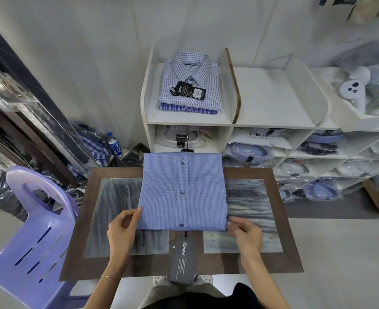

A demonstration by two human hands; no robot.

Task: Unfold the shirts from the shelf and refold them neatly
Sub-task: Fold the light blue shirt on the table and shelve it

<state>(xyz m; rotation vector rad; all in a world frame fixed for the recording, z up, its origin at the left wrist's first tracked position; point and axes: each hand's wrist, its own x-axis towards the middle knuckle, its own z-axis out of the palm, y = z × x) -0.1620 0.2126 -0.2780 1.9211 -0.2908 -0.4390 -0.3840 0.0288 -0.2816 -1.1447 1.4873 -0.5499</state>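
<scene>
A dark hang tag (182,259) lies on the near edge of the table (286,219), strung to the blue checked shirt (181,192) just beyond it. The shirt lies folded, buttons up, across the middle of the table, its far edge hanging past the table's far side. At the shirt's near left corner the left hand (122,226) pinches the cloth edge between thumb and curled fingers. At its near right corner the right hand (244,230) touches the fold, fingers bent; whether it grips cloth I cannot tell. A purple chair (34,230) stands left of the table. Beyond the table, a white shelf (190,120) holds a stack of folded shirts (190,85).
</scene>
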